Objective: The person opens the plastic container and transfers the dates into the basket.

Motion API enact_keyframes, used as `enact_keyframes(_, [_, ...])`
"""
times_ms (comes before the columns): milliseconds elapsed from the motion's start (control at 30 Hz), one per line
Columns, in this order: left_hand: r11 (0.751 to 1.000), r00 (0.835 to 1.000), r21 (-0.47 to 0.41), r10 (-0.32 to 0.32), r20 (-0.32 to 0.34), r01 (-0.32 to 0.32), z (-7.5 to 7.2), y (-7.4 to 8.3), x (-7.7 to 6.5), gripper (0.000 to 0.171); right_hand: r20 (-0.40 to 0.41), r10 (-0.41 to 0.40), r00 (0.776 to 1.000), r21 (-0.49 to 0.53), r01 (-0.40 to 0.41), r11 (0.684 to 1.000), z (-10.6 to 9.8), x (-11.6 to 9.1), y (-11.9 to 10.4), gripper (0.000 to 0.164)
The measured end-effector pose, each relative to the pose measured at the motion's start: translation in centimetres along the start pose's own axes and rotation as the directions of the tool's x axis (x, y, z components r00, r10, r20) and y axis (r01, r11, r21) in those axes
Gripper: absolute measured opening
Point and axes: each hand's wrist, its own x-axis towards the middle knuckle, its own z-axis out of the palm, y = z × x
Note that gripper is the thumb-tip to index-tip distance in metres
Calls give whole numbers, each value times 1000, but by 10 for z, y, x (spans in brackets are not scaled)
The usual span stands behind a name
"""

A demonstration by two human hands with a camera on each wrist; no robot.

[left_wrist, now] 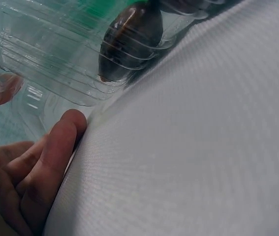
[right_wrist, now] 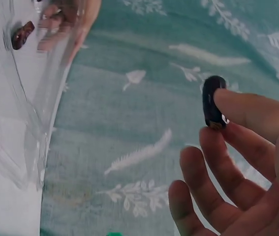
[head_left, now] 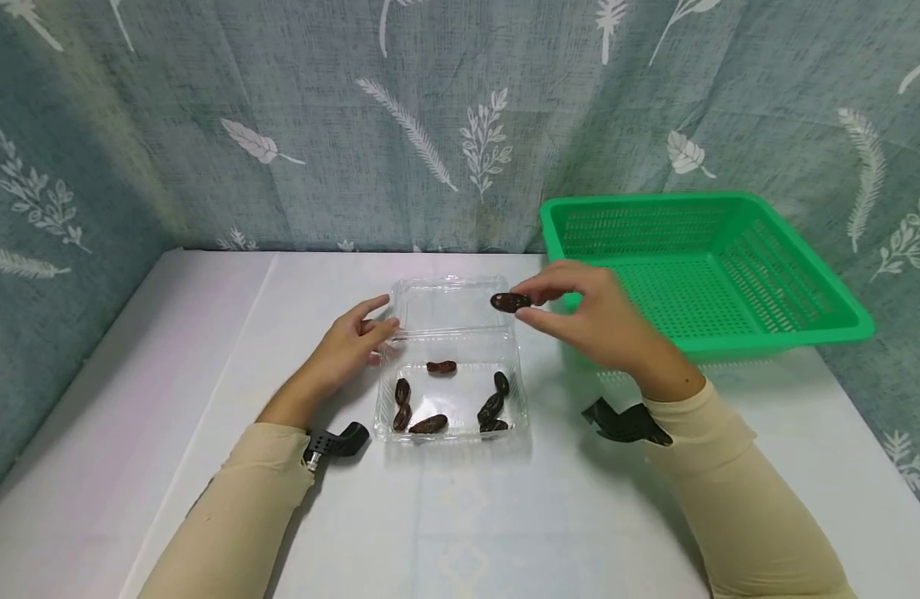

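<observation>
My right hand (head_left: 591, 320) pinches a dark brown date (head_left: 509, 303) between thumb and fingers, above the right edge of the raised lid. The right wrist view shows the same date (right_wrist: 212, 102) with the other fingers loosely bent below it. A clear plastic clamshell box (head_left: 467, 345) lies opened on the table, its lid (head_left: 448, 306) folded back towards the wall. Several dates lie inside, among them one (head_left: 441, 367) near the hinge and one (head_left: 428, 424) at the front. My left hand (head_left: 348, 345) rests against the box's left side near the hinge, fingers relaxed, thumb touching the edge.
A green plastic basket (head_left: 797, 339) with slotted sides stands at the back right, beyond my right hand. White cloth covers the table (head_left: 460, 516). A patterned grey-green curtain (head_left: 318, 125) hangs behind it and along the sides.
</observation>
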Motion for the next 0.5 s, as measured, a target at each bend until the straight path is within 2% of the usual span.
enact_keyframes(133, [1000,1000,0,-5,9,5,0,1,0,65,-74,88,993,16,-88,996,-13,1,7,20])
enact_keyframes(333, [1000,1000,3,2,-3,-2,0,2,0,65,-219,217,951,43,-212,976,-34,3,22,21])
enact_keyframes(500, [1000,1000,13,-5,-2,5,1,2,0,65,-259,271,927,4,-279,960,-45,2,33,24])
